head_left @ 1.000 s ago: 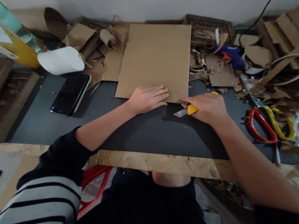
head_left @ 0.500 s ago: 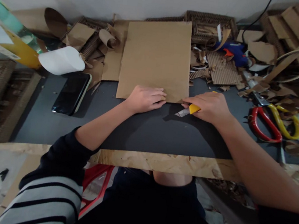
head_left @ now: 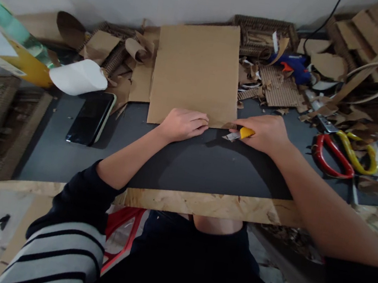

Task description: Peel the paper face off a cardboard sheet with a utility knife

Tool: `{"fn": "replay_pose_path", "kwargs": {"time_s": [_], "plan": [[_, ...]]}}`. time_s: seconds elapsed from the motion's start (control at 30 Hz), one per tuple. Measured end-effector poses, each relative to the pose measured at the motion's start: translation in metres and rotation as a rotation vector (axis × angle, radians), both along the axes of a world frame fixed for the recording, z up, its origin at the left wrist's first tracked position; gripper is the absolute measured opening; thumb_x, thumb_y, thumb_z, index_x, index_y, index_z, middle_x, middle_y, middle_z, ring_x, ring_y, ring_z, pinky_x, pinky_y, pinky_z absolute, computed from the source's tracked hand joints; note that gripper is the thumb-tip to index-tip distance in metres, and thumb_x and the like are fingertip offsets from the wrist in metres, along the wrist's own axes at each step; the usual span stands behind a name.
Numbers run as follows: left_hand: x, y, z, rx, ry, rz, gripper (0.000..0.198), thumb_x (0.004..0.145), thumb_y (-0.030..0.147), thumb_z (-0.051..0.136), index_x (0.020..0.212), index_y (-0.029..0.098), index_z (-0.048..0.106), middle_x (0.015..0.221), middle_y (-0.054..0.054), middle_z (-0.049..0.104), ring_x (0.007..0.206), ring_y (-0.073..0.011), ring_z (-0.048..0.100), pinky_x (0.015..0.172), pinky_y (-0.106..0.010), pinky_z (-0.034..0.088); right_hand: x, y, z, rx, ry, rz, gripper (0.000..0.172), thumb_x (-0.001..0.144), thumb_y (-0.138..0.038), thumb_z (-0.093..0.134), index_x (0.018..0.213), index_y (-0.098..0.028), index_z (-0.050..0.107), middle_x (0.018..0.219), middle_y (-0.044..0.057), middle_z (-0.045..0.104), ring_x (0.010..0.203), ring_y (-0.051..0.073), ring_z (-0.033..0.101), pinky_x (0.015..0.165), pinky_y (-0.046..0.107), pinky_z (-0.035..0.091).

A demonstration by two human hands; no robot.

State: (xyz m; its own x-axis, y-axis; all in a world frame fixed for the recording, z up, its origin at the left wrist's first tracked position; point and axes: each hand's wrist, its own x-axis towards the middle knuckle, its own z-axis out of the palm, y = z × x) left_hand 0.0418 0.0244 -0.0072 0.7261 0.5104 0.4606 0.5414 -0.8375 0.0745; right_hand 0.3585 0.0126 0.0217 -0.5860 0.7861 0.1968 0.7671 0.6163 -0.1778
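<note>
A square brown cardboard sheet (head_left: 195, 67) lies on the dark tabletop in front of me, over another piece that shows at its left. My left hand (head_left: 185, 124) is closed at its near edge, fingers bent together on top and thumb along the front. By the near right corner is my right hand (head_left: 264, 132), closed around a yellow utility knife (head_left: 246, 133) whose metal blade points left, low over the table. Fingertips of my right hand touch the corner of the sheet. My palm hides most of the knife's handle.
Left of the sheet lie a phone (head_left: 91, 118) and a white roll (head_left: 78, 77). Scissors (head_left: 335, 155) with red and yellow handles, a blue glue gun (head_left: 295, 67) and cardboard scraps (head_left: 281, 86) are on the right. A wooden edge (head_left: 201, 203) borders the table's front.
The view has shifted very slightly. Both hands stay at the sheet's near edge, and the knife remains in my right hand with only a slight turn.
</note>
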Motion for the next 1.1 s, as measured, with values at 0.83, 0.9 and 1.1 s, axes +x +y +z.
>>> {"fn": "replay_pose_path", "kwargs": {"time_s": [0.83, 0.9, 1.1], "plan": [[0.009, -0.001, -0.003, 0.048, -0.027, 0.053, 0.039, 0.115, 0.040, 0.054, 0.098, 0.020, 0.083, 0.107, -0.007, 0.089, 0.094, -0.0200, 0.085, 0.076, -0.030, 0.057, -0.006, -0.004, 0.002, 0.039, -0.183, 0.011, 0.038, 0.087, -0.021, 0.064, 0.117, -0.031, 0.084, 0.100, 0.004, 0.087, 0.082, 0.030, 0.077, 0.065, 0.037, 0.038], [0.010, -0.002, -0.003, 0.035, -0.016, 0.058, 0.038, 0.114, 0.040, 0.055, 0.098, 0.020, 0.082, 0.107, -0.008, 0.088, 0.092, -0.0210, 0.085, 0.075, -0.031, 0.056, -0.010, -0.007, 0.006, 0.047, -0.208, 0.001, 0.035, 0.088, -0.021, 0.063, 0.115, -0.029, 0.083, 0.096, 0.005, 0.086, 0.079, 0.030, 0.076, 0.064, 0.037, 0.036], [0.013, -0.004, -0.003, 0.083, -0.010, 0.099, 0.040, 0.113, 0.044, 0.055, 0.096, 0.020, 0.082, 0.104, -0.008, 0.088, 0.088, -0.0216, 0.084, 0.073, -0.031, 0.057, -0.016, -0.008, 0.007, 0.053, -0.270, -0.007, 0.032, 0.094, -0.019, 0.056, 0.114, -0.026, 0.080, 0.090, 0.008, 0.085, 0.075, 0.026, 0.072, 0.064, 0.037, 0.032]]}}
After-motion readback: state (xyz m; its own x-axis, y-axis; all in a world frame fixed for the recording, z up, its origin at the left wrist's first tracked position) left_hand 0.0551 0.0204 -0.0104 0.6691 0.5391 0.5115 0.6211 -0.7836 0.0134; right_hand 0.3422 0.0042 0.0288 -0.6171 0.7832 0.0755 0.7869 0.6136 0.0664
